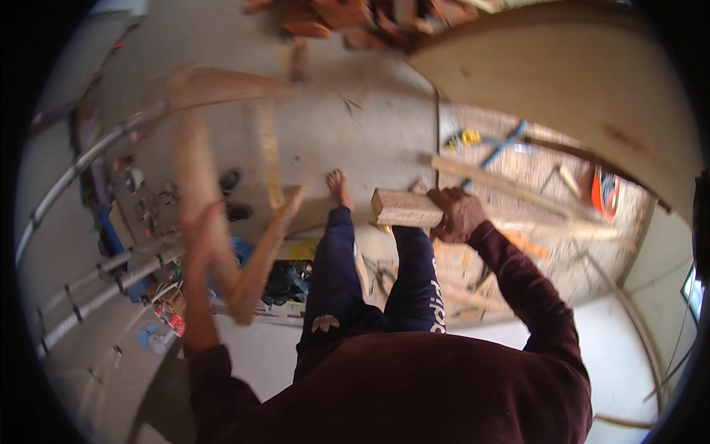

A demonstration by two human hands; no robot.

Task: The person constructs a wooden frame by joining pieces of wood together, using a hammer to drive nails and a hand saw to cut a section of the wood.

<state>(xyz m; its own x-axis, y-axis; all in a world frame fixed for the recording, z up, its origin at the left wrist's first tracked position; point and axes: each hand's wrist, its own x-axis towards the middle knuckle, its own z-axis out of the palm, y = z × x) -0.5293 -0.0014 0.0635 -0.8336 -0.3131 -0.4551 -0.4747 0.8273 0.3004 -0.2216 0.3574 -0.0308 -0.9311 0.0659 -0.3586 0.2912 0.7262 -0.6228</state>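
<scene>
Several reddish wood scraps lay on the grey floor, far ahead in the head view. The right hand had its fingers clenched around a pale, squared wood block above the right leg; its cut end pointed left, long axis crosswise. The left hand grasped a blurred board, running lengthwise.

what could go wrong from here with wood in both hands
The wooden block in the right hand might slip and land on the bare feet. Splinters are also possible, since the left hand holds its blurred wooden piece without a glove.
</scene>
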